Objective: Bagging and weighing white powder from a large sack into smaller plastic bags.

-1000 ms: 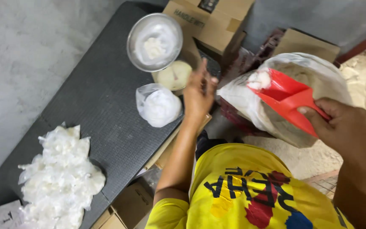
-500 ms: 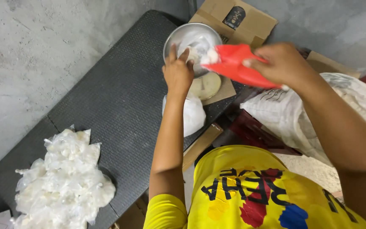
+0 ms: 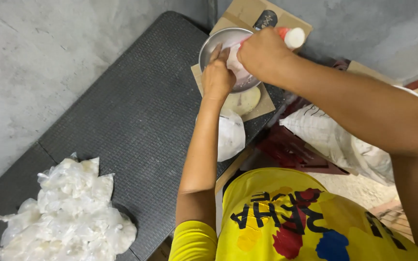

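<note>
Gripping a red scoop [image 3: 289, 36] in a closed fist, the right hand [image 3: 262, 53] tips it over the metal bowl [image 3: 218, 43] on the counter [image 3: 122, 121]. Just beside it, the left hand [image 3: 217, 77] pinches a thin plastic bag [image 3: 238, 67] with curled fingers.

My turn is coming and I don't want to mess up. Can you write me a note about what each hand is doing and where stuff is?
Left hand: at the rim of the metal bowl, fingers on a clear bag there.
Right hand: holds the red scoop, tipped over the bowl.
Done: a heap of filled bags lies on the dark table; one tied bag sits near the bowl.
Left: whether this bag is full can't be seen. The big sack is on the right.
</note>
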